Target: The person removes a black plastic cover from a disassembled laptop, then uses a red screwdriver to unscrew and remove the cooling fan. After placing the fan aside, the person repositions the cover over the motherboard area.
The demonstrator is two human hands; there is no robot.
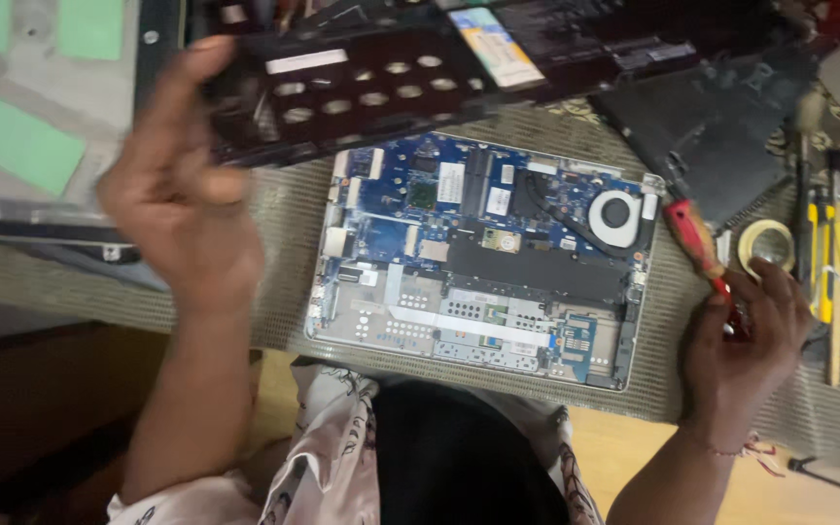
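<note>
The left hand point(182, 209) is raised at the left of the view, blurred, its fingers closed on the left end of a dark plastic laptop cover point(362, 87) with two rows of oval holes. The cover is held tilted above the table, over the far edge of an opened laptop point(483, 258). A narrow white rectangular label point(306, 61) runs along the cover's upper face, just above the holes.

The right hand point(741, 340) rests on the table at the right of the laptop, fingers curled around the metal end of a red-handled screwdriver point(694, 240). The handle points up and left, towards the laptop's far right corner.

The laptop lies flat on a woven greenish mat point(284, 224), its silver shell open so that the blue circuit board shows. A round fan point(614, 219) sits in the far right corner, and small white rectangular stickers point(451, 182) lie on the board near its middle. A long black strip crosses the board below them.

Beyond the cover, a rectangular label point(496, 46) in blue, white and yellow lies on a dark panel. Three pale green rectangular patches point(14, 139) sit on a grey surface at the far left. A flat black sheet point(721, 126) lies to the right of the laptop, and a roll of tape point(765, 243) sits just beyond the right hand. Yellow-handled tools point(821, 253) lie at the right edge.
</note>
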